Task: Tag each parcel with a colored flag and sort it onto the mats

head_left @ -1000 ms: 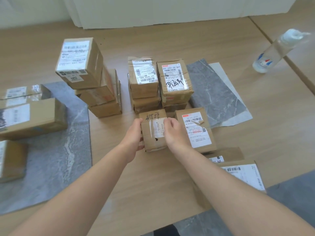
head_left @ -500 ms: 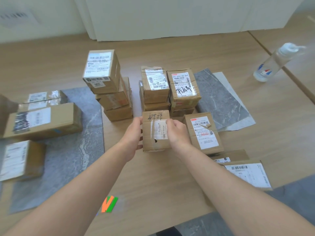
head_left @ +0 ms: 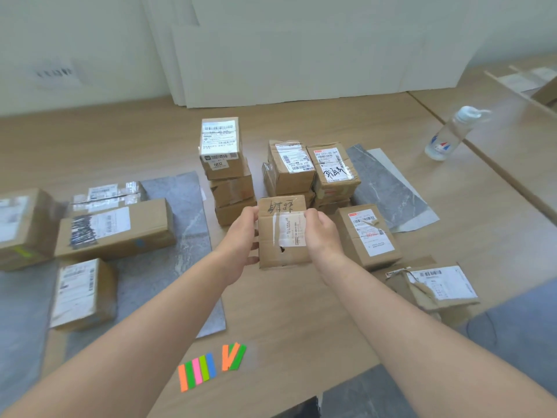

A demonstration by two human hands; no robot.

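**Parcel held in both hands at table centre**

You hold the parcel over the middle of the table. Its top face is turned toward you and shows handwriting near the far edge and a white label under clear tape. Your left hand grasps its left side, with the thumb at the top-left corner and the fingers curled against the side. Your right hand grasps its right side, with the thumb at the label's upper edge. I cannot tell whether the base touches the table.

Two stacks stand just behind the parcel. The left stack is three boxes high. The right stack has two columns side by side and sits beside the right mat. One box lies just right of your right hand, and a torn box lies nearer you.

The left mat carries four boxes. The one at the far left shows a yellow-green strip on its side.

The flags lie near the table's front edge: orange, green, pink, green and blue, side by side. Loose flags in orange and green lie just to their right. The bottle is at the far right, well apart from the parcels
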